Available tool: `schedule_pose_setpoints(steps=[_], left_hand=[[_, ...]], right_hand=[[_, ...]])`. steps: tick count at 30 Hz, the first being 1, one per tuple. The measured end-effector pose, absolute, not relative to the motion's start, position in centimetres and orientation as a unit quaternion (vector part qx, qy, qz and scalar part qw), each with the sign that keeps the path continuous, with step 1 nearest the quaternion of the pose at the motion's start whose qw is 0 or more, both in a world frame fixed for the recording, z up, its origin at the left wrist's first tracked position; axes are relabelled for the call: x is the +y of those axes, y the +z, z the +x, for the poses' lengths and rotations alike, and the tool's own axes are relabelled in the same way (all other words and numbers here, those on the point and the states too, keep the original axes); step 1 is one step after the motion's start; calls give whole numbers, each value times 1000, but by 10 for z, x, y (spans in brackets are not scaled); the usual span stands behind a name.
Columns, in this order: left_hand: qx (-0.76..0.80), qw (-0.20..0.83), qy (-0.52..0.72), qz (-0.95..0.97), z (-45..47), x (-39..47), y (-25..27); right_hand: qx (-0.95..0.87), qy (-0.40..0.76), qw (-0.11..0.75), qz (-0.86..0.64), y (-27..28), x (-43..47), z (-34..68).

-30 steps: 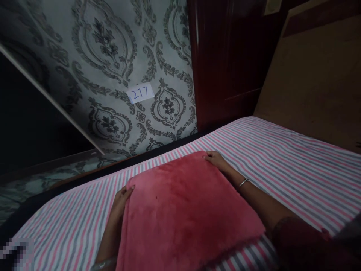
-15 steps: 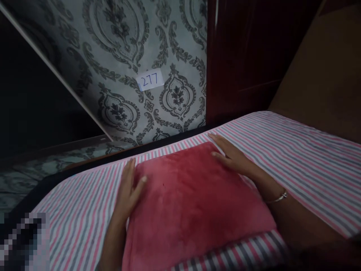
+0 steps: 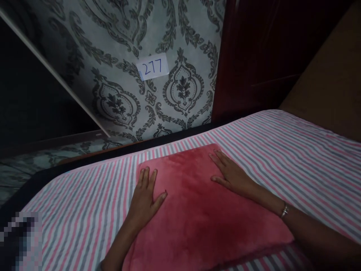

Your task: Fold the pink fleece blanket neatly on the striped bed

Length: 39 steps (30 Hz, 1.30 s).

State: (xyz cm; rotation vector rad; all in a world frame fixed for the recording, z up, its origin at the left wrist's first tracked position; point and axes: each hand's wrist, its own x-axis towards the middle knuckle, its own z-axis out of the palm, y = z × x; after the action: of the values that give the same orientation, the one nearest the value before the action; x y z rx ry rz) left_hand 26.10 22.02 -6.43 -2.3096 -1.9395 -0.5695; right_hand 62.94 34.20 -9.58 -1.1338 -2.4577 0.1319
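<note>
A folded pink-red plush blanket (image 3: 194,203) lies flat on a striped bedsheet (image 3: 84,203) of pink, grey and white. On its left side rests my left hand (image 3: 145,197), palm down, with fingers stretched out and the thumb apart. My right hand (image 3: 229,173) lies flat near the blanket's far right corner, its fingers spread. Both hands press on the cloth without gripping it. A thin bracelet (image 3: 284,210) circles my right wrist.
Behind the bed's dark edge stands a patterned wall (image 3: 183,90) with a paper label (image 3: 153,67) reading 277. A dark red glossy panel (image 3: 254,60) rises at the back right. At the left is a large dark panel (image 3: 36,86) with a light edge.
Both hands have moved from the blanket's side edges onto its top and now lie flat there. The view has shifted slightly.
</note>
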Motion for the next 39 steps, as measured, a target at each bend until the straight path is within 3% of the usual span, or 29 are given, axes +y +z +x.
schedule_pose_setpoints(steps=[10,16,20,24,29,39], left_hand=[[-636,-27,-182,-750,262,232,-55],[-651,-115,-117,-741,263,207,-6],[-605,-32,-110,-788,296,149,15],[-575,29,-84,-813,320,111,-13],[-590,57,-79,-802,314,109,-51],[-549,97,-102,-824,307,107,-50]], right_hand=[[-883,116,221,-399,-95,359,633],[-868,226,189,-401,-57,334,668],[-884,147,217,-387,-38,263,681],[-898,114,176,-387,-51,216,673],[-897,97,195,-385,-85,215,670],[-899,65,259,-348,-94,213,676]])
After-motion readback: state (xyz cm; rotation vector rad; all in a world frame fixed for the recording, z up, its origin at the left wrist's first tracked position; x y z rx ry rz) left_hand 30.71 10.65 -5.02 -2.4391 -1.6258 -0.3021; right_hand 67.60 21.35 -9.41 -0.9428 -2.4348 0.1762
